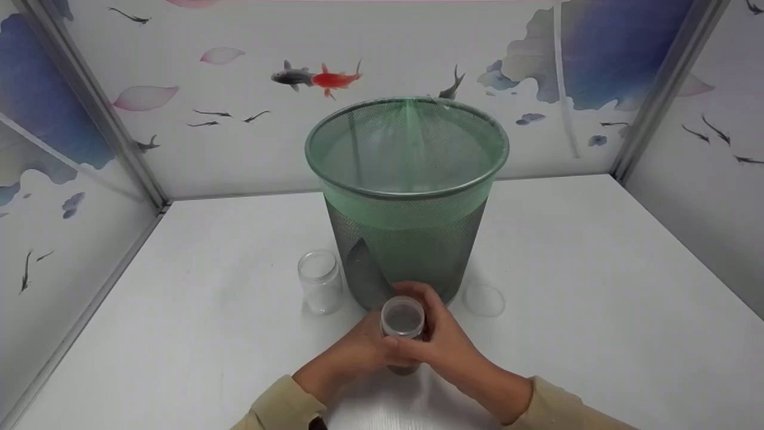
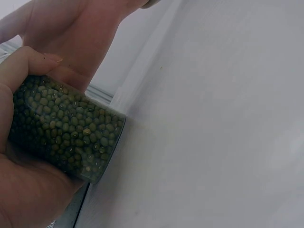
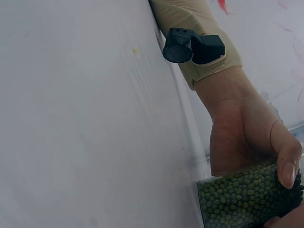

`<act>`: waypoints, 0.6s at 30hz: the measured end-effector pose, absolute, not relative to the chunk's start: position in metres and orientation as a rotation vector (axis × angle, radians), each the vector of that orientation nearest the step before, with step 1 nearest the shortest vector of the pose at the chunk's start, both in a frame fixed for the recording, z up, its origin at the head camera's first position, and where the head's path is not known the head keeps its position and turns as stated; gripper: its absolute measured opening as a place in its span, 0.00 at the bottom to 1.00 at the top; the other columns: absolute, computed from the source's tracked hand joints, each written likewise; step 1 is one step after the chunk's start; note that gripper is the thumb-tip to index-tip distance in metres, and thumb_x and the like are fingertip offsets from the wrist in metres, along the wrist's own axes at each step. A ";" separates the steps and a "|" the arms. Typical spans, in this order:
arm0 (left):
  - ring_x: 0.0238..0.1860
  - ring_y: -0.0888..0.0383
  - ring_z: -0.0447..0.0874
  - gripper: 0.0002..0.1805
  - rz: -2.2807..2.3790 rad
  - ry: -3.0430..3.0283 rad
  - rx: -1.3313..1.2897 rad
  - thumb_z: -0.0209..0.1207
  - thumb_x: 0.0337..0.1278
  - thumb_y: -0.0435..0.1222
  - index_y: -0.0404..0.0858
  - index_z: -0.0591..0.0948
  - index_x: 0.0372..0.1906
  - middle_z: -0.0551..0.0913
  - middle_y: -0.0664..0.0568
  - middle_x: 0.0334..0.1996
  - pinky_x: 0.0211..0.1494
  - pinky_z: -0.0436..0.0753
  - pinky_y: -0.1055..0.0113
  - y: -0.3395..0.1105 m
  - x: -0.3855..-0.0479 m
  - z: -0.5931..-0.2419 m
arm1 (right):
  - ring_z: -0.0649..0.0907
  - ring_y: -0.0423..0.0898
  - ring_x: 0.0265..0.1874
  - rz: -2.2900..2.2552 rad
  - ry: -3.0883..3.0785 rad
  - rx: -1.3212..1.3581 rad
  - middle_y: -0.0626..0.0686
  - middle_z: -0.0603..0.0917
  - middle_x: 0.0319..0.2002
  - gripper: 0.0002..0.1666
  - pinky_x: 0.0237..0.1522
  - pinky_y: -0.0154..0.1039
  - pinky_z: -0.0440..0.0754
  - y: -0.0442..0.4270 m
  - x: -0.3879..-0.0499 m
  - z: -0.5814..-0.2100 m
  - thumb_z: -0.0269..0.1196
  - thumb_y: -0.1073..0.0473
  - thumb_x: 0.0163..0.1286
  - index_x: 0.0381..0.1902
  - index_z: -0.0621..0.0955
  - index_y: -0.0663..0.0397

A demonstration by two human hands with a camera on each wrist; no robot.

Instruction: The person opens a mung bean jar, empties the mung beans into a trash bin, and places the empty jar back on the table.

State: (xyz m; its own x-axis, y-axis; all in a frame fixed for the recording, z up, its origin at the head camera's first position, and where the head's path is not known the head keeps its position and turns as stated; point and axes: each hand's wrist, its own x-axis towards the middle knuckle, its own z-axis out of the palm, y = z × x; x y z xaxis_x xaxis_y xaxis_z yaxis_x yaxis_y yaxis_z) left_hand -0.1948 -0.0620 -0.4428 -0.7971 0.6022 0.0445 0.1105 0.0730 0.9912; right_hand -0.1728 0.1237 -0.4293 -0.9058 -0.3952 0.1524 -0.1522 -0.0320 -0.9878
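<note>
A clear jar of green mung beans point(image 2: 66, 128) is held between both hands just in front of the bin. In the head view its round top point(image 1: 403, 316) faces up; whether a lid covers it I cannot make out. My left hand point(image 1: 361, 346) grips the jar from the left, with its thumb point(image 3: 287, 173) across the side in the right wrist view. From the right, my right hand point(image 1: 441, 334) curls thumb and fingers round the upper part. Another clear jar point(image 1: 321, 283), with no beans visible inside, stands upright left of the bin. A clear round lid point(image 1: 484, 300) lies to the right.
A mesh bin point(image 1: 471, 239) lined with a green bag point(image 1: 406, 209) stands behind the hands, its mouth upward. A dark pointed patch point(image 1: 367, 275) shows on its front. White panels with painted fish point(image 1: 334, 79) enclose the back and sides of the white table point(image 1: 597, 298).
</note>
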 end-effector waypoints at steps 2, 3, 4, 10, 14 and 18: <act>0.55 0.56 0.80 0.33 1.780 1.973 0.700 0.76 0.52 0.33 0.38 0.77 0.65 0.82 0.53 0.56 0.63 0.77 0.62 -0.062 -0.195 -0.442 | 0.75 0.50 0.67 -2.062 2.052 -0.569 0.55 0.76 0.68 0.47 0.66 0.40 0.74 0.124 -0.173 -0.429 0.78 0.56 0.63 0.73 0.66 0.55; 0.55 0.56 0.80 0.33 1.782 1.971 0.696 0.76 0.52 0.32 0.38 0.77 0.65 0.82 0.52 0.57 0.63 0.77 0.62 -0.062 -0.195 -0.442 | 0.75 0.50 0.67 -2.066 2.050 -0.561 0.55 0.76 0.67 0.47 0.66 0.40 0.74 0.123 -0.172 -0.429 0.78 0.56 0.63 0.72 0.66 0.56; 0.56 0.56 0.80 0.34 1.782 1.974 0.693 0.76 0.52 0.32 0.38 0.77 0.65 0.82 0.52 0.57 0.63 0.77 0.62 -0.061 -0.195 -0.442 | 0.75 0.50 0.66 -2.070 2.046 -0.553 0.55 0.77 0.66 0.46 0.66 0.40 0.74 0.123 -0.172 -0.429 0.78 0.56 0.63 0.71 0.65 0.57; 0.55 0.57 0.80 0.34 1.754 2.030 0.703 0.76 0.51 0.33 0.39 0.78 0.65 0.82 0.54 0.56 0.62 0.77 0.64 -0.059 -0.196 -0.442 | 0.75 0.50 0.65 -2.073 2.047 -0.537 0.54 0.78 0.63 0.43 0.67 0.40 0.72 0.121 -0.171 -0.427 0.78 0.56 0.63 0.67 0.65 0.60; 0.55 0.58 0.80 0.34 1.749 2.043 0.709 0.76 0.50 0.33 0.39 0.78 0.64 0.83 0.54 0.56 0.61 0.78 0.65 -0.059 -0.196 -0.442 | 0.75 0.49 0.64 -2.076 2.049 -0.542 0.54 0.78 0.63 0.43 0.67 0.41 0.72 0.121 -0.170 -0.425 0.78 0.56 0.63 0.66 0.66 0.60; 0.55 0.58 0.80 0.34 1.753 2.048 0.717 0.76 0.50 0.33 0.39 0.78 0.65 0.83 0.54 0.56 0.62 0.77 0.65 -0.059 -0.197 -0.443 | 0.75 0.50 0.64 -2.075 2.042 -0.544 0.55 0.78 0.62 0.42 0.66 0.41 0.73 0.121 -0.171 -0.426 0.78 0.55 0.63 0.66 0.66 0.60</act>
State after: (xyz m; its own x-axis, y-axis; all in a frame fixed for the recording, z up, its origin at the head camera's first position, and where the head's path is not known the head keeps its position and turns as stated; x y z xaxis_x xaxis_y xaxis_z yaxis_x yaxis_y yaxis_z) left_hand -0.1966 -0.0589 -0.4427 -0.8106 0.5825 0.0597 0.1489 0.1065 0.9831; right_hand -0.1708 0.1211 -0.4258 -0.9169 -0.3767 0.1316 -0.1257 -0.0405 -0.9912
